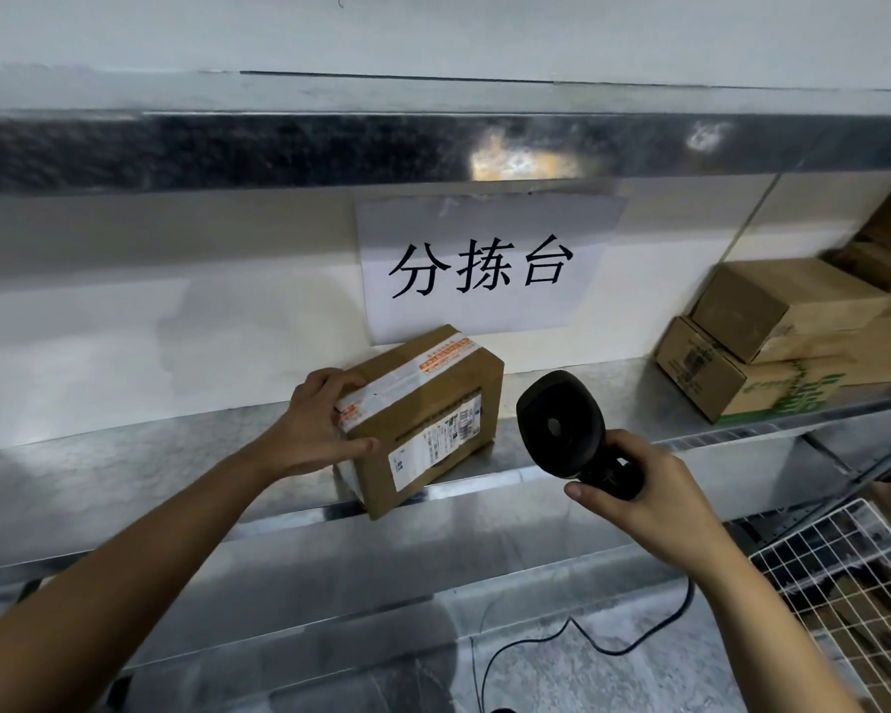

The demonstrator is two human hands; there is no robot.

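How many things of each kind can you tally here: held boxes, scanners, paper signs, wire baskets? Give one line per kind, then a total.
Cardboard box, held in the left grip: 1
Black scanner, held in the right grip: 1
Paper sign: 1
White wire basket: 1
Total: 4

Metal shelf [124, 481]: one taped box [433, 398] at centre, corner overhanging the front edge (label facing 6 o'clock); stacked cartons [731, 373] at 3 o'clock, well apart.
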